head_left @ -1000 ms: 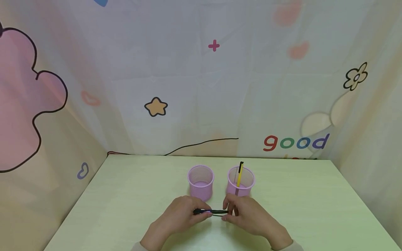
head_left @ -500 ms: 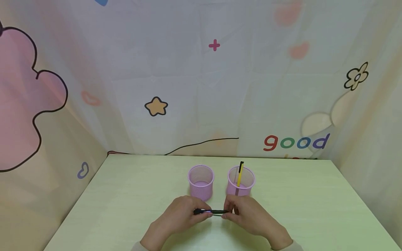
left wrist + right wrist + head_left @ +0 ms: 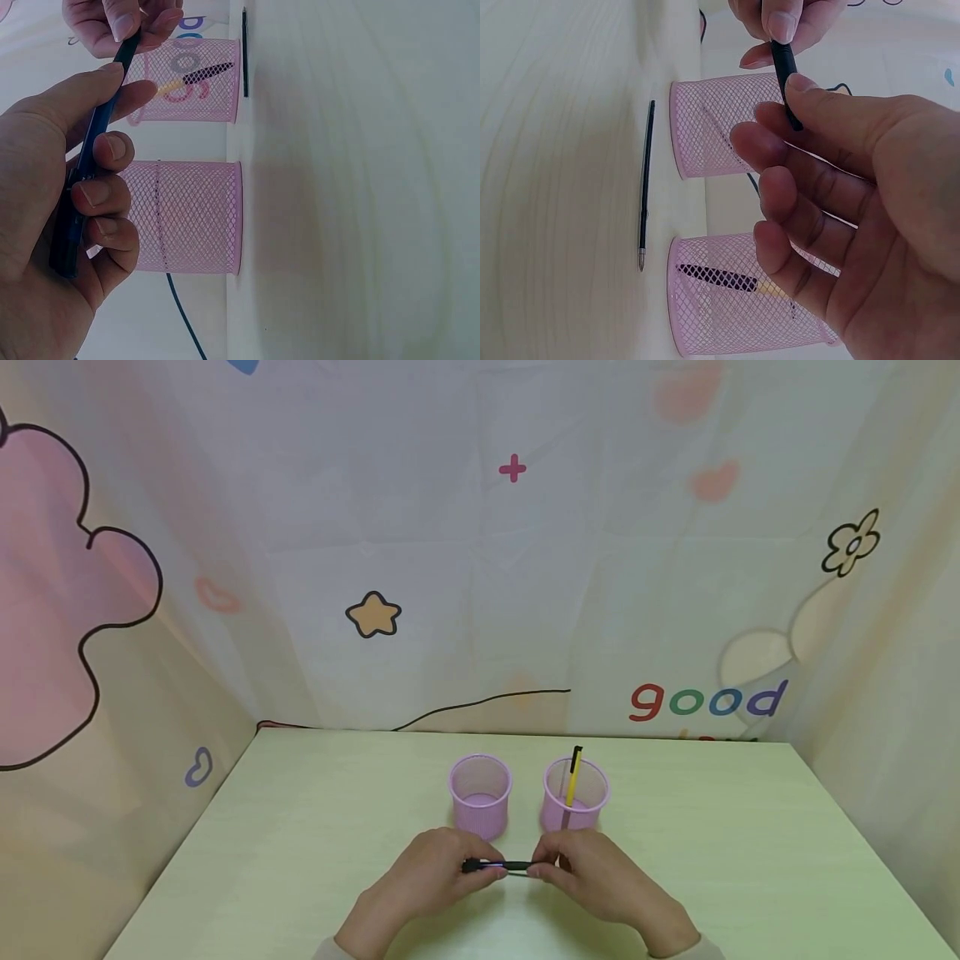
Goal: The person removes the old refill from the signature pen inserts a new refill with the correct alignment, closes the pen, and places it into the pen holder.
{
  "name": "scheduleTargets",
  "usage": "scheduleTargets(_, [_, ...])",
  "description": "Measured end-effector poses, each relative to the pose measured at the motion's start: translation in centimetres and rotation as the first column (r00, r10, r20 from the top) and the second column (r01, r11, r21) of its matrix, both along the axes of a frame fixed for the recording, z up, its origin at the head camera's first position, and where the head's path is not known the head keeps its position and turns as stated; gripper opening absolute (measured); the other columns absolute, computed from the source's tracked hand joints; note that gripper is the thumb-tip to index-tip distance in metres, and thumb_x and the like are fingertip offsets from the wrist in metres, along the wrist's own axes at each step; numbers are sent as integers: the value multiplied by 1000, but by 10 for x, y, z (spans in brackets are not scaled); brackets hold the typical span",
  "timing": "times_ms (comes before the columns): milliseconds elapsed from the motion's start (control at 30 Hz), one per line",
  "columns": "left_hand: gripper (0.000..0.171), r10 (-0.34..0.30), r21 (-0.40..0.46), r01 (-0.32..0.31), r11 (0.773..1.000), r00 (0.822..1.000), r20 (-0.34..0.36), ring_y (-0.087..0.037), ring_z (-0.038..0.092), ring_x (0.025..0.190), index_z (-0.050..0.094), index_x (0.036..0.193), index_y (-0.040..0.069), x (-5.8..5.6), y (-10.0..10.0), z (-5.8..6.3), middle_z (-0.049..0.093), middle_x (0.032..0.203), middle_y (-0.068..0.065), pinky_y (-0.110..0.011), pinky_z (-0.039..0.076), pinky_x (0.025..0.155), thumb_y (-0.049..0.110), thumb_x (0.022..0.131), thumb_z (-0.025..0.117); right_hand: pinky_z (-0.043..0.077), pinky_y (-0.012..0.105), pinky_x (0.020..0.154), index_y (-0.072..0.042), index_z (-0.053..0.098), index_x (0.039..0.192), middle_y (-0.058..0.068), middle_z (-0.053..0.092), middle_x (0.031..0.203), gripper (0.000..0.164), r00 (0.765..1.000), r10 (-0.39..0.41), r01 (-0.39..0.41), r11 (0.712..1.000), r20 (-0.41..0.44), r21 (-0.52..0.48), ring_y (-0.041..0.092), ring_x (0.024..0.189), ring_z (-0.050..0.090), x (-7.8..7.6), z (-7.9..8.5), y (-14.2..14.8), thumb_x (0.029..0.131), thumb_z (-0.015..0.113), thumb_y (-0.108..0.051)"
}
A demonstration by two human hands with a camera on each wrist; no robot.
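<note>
A dark ballpoint pen (image 3: 516,865) is held level between the two hands, over the near part of the table. My left hand (image 3: 435,872) grips its barrel, which looks dark blue in the left wrist view, with fingers curled round it. Thumb and forefinger of my right hand (image 3: 596,872) pinch the pen's black tapered end, and the other fingers are loosely bent. On the tabletop below the hands lies a thin dark pen refill (image 3: 646,187) with a metal tip; the head view shows only a short stretch of it between the hands.
Just beyond the hands stand two pink mesh pen cups. The left cup (image 3: 480,818) has nothing showing inside; the right cup (image 3: 551,814) holds a yellow pen (image 3: 572,787) with a black end. A printed curtain (image 3: 450,527) hangs behind the table (image 3: 300,827).
My right fingers have slid a little left along the pen, covering its black end and pinching it more closely. The left hand, cups and yellow pen keep their places.
</note>
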State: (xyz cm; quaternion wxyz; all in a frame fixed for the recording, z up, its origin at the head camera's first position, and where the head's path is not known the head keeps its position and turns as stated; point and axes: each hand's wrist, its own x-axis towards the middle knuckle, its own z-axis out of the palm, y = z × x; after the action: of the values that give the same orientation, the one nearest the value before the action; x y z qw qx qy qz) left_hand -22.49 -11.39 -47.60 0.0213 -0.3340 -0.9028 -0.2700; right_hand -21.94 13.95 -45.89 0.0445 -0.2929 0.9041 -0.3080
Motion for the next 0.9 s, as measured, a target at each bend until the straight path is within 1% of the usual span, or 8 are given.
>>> scheduleTargets(233, [16,-2,-8,2,1000,1000,8,7,47,62,75,93,35,-1,0,0,63,79,28,-15,39,56,47,93,63,43,19,58,-25,69,86,-8,65,73,12,1000,19,-19,1000,5,-3,-2,64,50,0,0,0,95,64,-33])
scheduleTargets(367, [17,-4,-8,4,1000,1000,16,6,47,62,75,93,35,-1,0,0,63,79,27,-15,39,55,47,93,63,44,20,59,-22,69,85,-7,65,73,17,1000,26,-26,1000,14,3,-2,64,50,0,0,0,96,62,-32])
scheduleTargets(467, [17,-8,-7,8,1000,1000,9,6,47,62,75,93,36,-1,0,0,62,79,28,-15,39,55,48,93,63,43,19,58,-24,70,87,-8,65,73,18,999,25,-25,1000,21,-2,-2,63,50,0,0,0,97,61,-37])
scheduleTargets(533, [17,-13,-6,13,1000,1000,5,6,47,61,75,93,36,-2,0,0,62,79,28,-16,39,55,48,93,62,43,19,57,-27,70,90,-11,64,74,18,999,29,-28,1000,24,-5,-1,63,50,0,0,-1,96,61,-40])
scheduleTargets(633, [17,-15,-7,15,1000,1000,5,6,47,61,75,93,36,-2,1,0,61,78,28,-16,38,54,48,93,62,42,19,56,-29,69,97,-15,61,76,14,999,34,-34,999,32,-10,0,63,51,0,0,-2,93,65,-42])
scheduleTargets(733, [18,-13,-9,13,1000,1000,9,6,47,61,75,93,35,-1,1,0,62,78,27,-16,39,55,48,93,62,42,19,56,-27,66,101,-17,59,76,17,999,32,-31,999,23,-15,0,63,51,1,0,-2,89,72,-37])
scheduleTargets(800, [18,-10,-11,10,1000,1000,10,6,47,61,75,93,35,-1,2,0,62,78,28,-16,39,55,48,93,62,42,19,57,-26,64,102,-17,58,76,21,1000,25,-25,1000,8,-19,-1,63,51,2,-1,-2,86,76,-33])
scheduleTargets(900, [18,-9,-12,10,1000,1000,14,6,47,61,75,92,35,-1,2,1,62,78,28,-16,39,55,48,93,62,42,19,57,-26,62,98,-17,57,74,23,1000,17,-17,1000,-17,-17,-2,62,50,2,-1,-2,83,79,-30])
